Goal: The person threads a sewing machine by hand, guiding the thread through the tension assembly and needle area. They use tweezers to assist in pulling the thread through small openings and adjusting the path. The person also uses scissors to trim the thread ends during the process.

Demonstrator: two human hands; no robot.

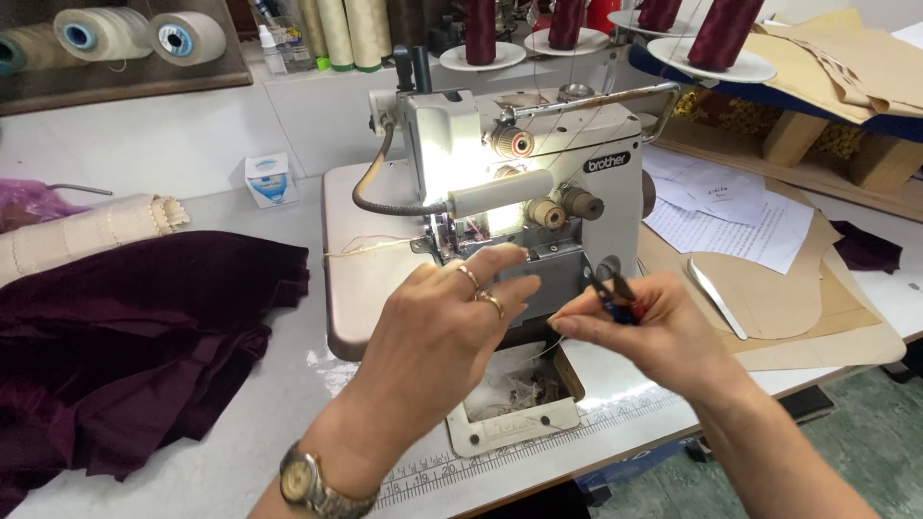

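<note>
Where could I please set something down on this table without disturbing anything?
Bare white tabletop lies between the burgundy fabric and the sewing machine. It is crowded right of the machine, with paper patterns and sheets.

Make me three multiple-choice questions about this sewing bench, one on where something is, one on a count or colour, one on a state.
1. Where does the dark fabric lie?
A. left of the sewing machine
B. right of it
C. on top of it

2. How many rings are on the left hand?
A. none
B. two
C. five

3. What is the state of the machine's lamp?
A. lit
B. off
C. removed

Answers: 1 A, the maroon cloth is heaped on the table left of the machine. 2 B, two rings show on its fingers. 3 A, bright light glows at the needle area.
</note>
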